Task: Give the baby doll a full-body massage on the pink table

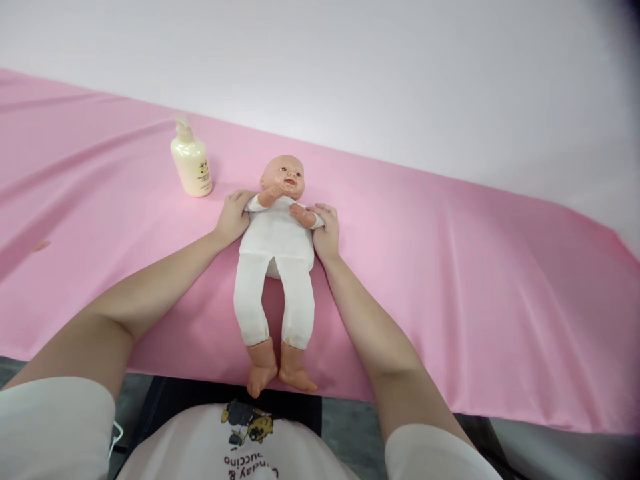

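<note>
A baby doll in a white body suit lies on its back on a pink sheet, head away from me, bare feet hanging over the near edge. My left hand grips the doll at its shoulder and upper arm on the left side. My right hand holds the doll's other arm and side, fingers curled around it. Both doll hands rest on its chest.
A cream pump bottle stands upright on the sheet, left of the doll's head. A white wall rises behind the table. The sheet drapes over the near edge, with dark floor below.
</note>
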`<state>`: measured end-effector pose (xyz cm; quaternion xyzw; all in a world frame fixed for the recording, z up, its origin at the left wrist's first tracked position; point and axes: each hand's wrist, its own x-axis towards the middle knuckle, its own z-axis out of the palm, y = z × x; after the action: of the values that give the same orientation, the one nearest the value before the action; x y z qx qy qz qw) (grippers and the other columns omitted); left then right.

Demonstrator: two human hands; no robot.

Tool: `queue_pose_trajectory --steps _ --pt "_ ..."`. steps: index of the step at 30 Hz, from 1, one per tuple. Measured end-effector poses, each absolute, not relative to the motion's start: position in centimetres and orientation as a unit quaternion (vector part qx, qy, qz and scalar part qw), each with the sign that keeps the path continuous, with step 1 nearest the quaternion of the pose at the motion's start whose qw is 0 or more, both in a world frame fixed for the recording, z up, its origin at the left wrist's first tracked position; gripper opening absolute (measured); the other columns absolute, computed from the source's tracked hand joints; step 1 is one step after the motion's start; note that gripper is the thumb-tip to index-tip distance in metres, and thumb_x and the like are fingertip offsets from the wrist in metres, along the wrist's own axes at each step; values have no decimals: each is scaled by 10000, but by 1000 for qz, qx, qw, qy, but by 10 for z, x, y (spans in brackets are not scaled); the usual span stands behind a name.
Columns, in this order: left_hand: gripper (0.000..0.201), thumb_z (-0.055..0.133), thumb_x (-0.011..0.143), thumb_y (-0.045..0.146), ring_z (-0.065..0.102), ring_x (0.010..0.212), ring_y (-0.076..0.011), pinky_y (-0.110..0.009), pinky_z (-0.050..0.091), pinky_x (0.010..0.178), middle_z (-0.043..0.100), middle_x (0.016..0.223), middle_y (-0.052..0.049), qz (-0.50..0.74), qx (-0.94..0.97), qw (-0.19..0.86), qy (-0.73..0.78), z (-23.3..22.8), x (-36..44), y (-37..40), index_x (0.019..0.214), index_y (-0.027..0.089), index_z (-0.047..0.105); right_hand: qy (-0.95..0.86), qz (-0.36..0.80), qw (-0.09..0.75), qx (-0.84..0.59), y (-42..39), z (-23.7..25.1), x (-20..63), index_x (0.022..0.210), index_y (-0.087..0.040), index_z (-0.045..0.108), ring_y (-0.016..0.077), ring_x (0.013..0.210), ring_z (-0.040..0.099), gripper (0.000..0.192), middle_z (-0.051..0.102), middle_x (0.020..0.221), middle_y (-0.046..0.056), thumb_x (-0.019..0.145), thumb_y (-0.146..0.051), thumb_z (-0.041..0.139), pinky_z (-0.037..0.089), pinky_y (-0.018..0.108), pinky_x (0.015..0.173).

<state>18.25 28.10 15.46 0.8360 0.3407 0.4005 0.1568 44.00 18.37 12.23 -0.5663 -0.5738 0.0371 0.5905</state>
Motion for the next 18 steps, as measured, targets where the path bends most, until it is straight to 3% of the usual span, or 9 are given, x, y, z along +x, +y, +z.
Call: queue_pose_trajectory --steps 10,18 --pt "554 438 785 55 593 1185 -264 -459 471 1076 666 1265 -112 377 855 147 324 154 182 282 1256 198 690 -602 29 564 -565 181 124 440 1007 -281 744 226 1199 578 375 603 1199 61 816 -106 472 467 477 1123" --pt "507 461 827 100 586 1218 -275 -493 467 1095 665 1284 -126 439 803 243 321 145 181 289 1310 172 600 -509 132 614 -588 181 128 438 1092 -231 621 232 1055 611 302 661 1093 64 800 -211 549 500 495 1055"
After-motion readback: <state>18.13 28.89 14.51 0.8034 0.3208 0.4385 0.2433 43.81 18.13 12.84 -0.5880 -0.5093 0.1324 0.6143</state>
